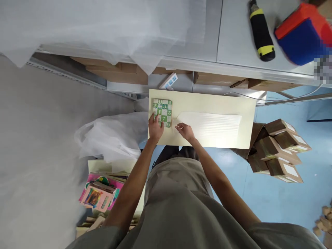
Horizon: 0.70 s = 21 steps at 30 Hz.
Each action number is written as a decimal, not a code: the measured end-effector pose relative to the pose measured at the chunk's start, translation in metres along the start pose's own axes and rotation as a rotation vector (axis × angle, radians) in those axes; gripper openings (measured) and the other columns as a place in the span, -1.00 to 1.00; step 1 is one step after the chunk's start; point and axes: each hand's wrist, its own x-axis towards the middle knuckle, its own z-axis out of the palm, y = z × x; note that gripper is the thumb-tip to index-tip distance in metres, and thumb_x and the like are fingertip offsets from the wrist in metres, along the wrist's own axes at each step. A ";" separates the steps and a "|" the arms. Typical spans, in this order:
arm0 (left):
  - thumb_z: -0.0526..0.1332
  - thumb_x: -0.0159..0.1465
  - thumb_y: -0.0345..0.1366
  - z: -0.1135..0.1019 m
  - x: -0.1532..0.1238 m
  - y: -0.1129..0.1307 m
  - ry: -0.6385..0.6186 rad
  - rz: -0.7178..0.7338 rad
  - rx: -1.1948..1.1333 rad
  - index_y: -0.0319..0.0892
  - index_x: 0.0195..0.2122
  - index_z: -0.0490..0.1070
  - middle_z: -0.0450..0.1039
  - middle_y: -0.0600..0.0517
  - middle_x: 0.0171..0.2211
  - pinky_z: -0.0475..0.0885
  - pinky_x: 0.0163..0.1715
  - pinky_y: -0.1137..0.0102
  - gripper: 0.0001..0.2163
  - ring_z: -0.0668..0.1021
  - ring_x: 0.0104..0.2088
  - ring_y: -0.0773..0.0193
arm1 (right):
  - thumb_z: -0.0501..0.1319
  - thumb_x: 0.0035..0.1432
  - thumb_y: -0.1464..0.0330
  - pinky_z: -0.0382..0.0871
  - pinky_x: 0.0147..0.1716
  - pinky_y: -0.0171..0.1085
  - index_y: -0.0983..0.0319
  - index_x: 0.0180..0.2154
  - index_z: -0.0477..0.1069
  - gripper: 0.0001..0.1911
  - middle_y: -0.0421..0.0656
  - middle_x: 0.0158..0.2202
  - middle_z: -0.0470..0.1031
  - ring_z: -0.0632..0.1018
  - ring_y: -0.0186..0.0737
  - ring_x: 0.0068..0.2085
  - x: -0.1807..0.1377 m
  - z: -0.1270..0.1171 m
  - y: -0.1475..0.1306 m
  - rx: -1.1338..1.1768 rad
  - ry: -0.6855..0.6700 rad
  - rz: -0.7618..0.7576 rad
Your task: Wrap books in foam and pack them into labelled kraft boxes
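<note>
A square green-and-white book [162, 108] printed with numbers lies at the left end of the cream table [207, 101]. My left hand [156, 128] rests on its lower left part, fingers spread. To the right is a flat stack of thin white sheets or bags [218, 125], with many layered edges and a narrower flap at its left end. Over that flap is my right hand [185, 131], fingers curled and thumb close to the forefinger. Whatever may be between those fingertips is too small to make out.
Beyond the table runs a grey workbench [233, 38] bearing a black-and-yellow cutter [262, 34] and a red-and-blue object [301, 38]. Cardboard boxes [281, 150] stand at right. A white plastic bag [111, 135] and stacked books [100, 193] are at left.
</note>
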 end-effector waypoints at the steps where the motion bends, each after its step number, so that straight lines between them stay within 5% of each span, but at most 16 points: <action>1: 0.23 0.42 -0.25 -0.003 0.005 -0.008 0.012 -0.049 -0.010 -0.20 0.41 0.38 0.27 -0.35 0.50 0.23 0.52 -0.13 -0.47 0.29 0.53 -0.26 | 0.29 0.49 0.04 0.61 -0.05 -0.18 0.11 0.01 0.63 -0.68 -0.11 -0.16 0.77 0.77 -0.05 -0.14 0.010 0.015 -0.008 0.003 -0.015 0.042; 6: 0.27 0.33 -0.30 -0.005 0.019 -0.026 0.021 -0.242 -0.121 -0.23 0.36 0.40 0.51 -0.35 0.31 0.40 0.40 -0.02 -0.45 0.53 0.35 -0.20 | 0.28 0.49 0.09 0.57 -0.08 -0.19 0.10 -0.09 0.59 -0.75 -0.10 -0.18 0.76 0.76 0.01 -0.08 0.033 0.062 -0.020 -0.020 0.052 0.180; 12: 0.28 0.36 -0.20 -0.019 0.035 -0.027 -0.030 -0.511 -0.337 -0.18 0.01 0.56 0.69 -0.22 -0.05 0.56 0.02 0.21 -0.74 0.70 0.03 -0.08 | 0.19 0.53 0.20 0.54 -0.06 -0.21 0.10 -0.09 0.51 -0.83 -0.18 -0.29 0.72 0.73 -0.08 -0.17 0.036 0.070 -0.019 0.023 0.098 0.281; 16: 0.31 0.35 -0.09 -0.033 0.042 -0.021 -0.099 -0.437 -0.436 -0.15 -0.24 0.55 0.66 -0.13 -0.27 0.49 -0.19 0.28 -0.78 0.68 -0.11 -0.06 | 0.16 0.54 0.25 0.54 -0.05 -0.24 0.10 -0.11 0.49 -0.84 -0.22 -0.34 0.71 0.71 -0.14 -0.22 0.039 0.065 -0.021 0.099 0.078 0.306; 21: 0.34 0.36 -0.05 -0.038 0.029 0.010 0.007 -0.306 -0.372 -0.09 -0.26 0.45 0.62 -0.11 -0.27 0.50 -0.14 0.25 -0.77 0.65 -0.16 -0.02 | 0.24 0.50 0.20 0.58 0.00 -0.21 0.14 -0.19 0.51 -0.80 -0.20 -0.34 0.70 0.73 -0.17 -0.22 0.043 0.054 -0.021 0.257 -0.027 0.295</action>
